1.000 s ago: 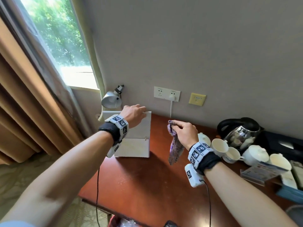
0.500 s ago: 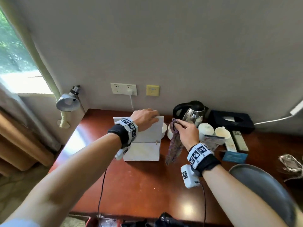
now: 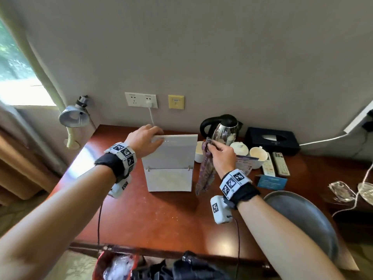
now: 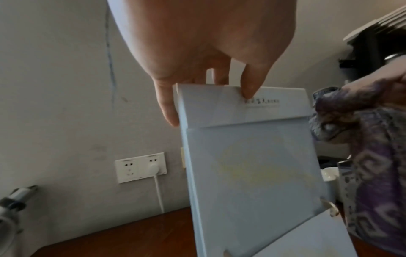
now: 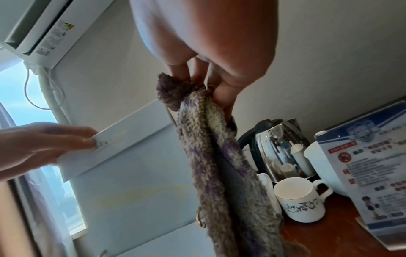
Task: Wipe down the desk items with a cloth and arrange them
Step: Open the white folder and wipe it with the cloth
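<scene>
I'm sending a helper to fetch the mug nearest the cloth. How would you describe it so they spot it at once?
Start at the steel kettle against the wall at the back of the desk. Directly in front of it stands a white mug, just right of the hanging purple cloth. Unlike the plain white pieces nearby, it has a dark scroll pattern around its lower body.

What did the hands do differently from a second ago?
The left hand carried the white folder rightward along the desk, from the lamp corner to beside the cups and kettle. Nothing was taken or let go: it still grips the folder's top edge, and the right hand still pinches the hanging cloth.
</scene>
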